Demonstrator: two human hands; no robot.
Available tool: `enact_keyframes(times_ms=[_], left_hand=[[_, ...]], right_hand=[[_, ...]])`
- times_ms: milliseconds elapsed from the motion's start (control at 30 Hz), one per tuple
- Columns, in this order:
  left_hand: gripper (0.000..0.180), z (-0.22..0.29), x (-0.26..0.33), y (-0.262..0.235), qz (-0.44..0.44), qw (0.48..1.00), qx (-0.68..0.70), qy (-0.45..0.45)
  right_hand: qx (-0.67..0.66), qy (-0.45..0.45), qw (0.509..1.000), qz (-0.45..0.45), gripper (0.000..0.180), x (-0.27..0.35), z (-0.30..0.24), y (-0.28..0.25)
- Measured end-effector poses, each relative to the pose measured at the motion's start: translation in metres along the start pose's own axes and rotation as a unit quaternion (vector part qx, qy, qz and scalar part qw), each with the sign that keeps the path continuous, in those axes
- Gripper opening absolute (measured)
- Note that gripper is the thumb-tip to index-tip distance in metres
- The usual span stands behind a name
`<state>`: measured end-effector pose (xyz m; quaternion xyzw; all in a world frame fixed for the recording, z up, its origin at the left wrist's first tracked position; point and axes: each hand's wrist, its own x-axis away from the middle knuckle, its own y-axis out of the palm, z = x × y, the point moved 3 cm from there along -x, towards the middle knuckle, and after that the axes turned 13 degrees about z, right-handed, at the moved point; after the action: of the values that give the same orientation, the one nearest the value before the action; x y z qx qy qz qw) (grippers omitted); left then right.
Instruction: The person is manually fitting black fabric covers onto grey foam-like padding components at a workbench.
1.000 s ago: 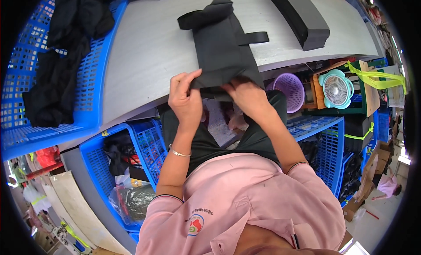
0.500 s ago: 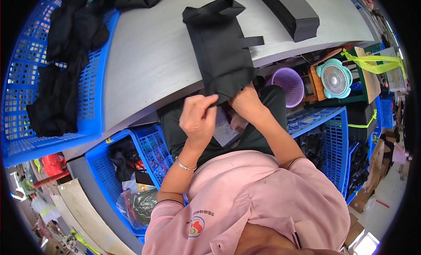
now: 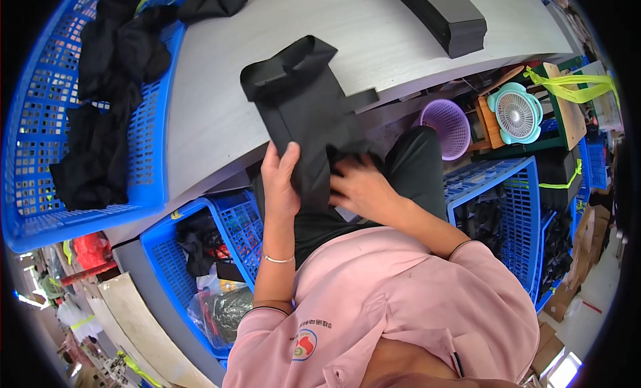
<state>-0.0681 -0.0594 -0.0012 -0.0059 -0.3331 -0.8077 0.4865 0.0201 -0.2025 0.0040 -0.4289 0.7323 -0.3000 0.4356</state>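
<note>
A long black fabric piece hangs over the front edge of the table and down to my lap. Its far end is folded up into a loop-like flap, and a short tab sticks out on its right side. My left hand grips the piece's left edge, the thumb on top and the fingers mostly hidden. At the lower right edge, my right hand is against the fabric where it bunches; motion blur smears its fingers, so their hold is unclear.
On the grey table, a blue basket of black fabric stands left and a stack of black pieces lies far right. Below are blue crates, a purple basket and a turquoise fan.
The black fabric piece has shifted left and toward me. My left hand has changed from a pinch at its lower end to a hold on its left edge. My right hand has come nearer me.
</note>
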Motion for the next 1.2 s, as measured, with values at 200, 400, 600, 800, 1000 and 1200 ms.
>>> enact_keyframes(times_ms=[200, 400, 600, 800, 1000, 1200], left_hand=[[0.04, -0.018, -0.01, -0.001, -0.038, 0.995, -0.09, -0.005], [0.04, -0.024, 0.014, -0.006, -0.123, 0.99, -0.055, -0.05], [0.04, -0.057, 0.006, -0.025, -0.157, 0.983, -0.043, -0.091], [0.037, -0.045, 0.02, -0.017, -0.029, 0.99, -0.125, -0.067], [0.034, -0.059, 0.005, -0.024, -0.069, 0.982, -0.175, -0.032], [0.044, -0.077, 0.013, 0.001, -0.17, 0.97, 0.02, -0.171]], right_hand=[[-0.189, 0.126, 0.948, 0.222, 0.024, 0.009, -0.002, -0.067], [-0.247, 0.344, 0.885, 0.192, 0.027, -0.011, 0.061, -0.091], [-0.64, 0.442, 0.618, 0.117, 0.025, 0.01, 0.05, -0.056], [-0.367, 0.358, 0.835, 0.199, 0.027, 0.01, 0.061, -0.05], [-0.232, 0.309, 0.896, 0.219, 0.036, 0.019, 0.038, -0.058], [-0.487, 0.361, 0.748, 0.271, 0.04, 0.065, 0.077, -0.054]])
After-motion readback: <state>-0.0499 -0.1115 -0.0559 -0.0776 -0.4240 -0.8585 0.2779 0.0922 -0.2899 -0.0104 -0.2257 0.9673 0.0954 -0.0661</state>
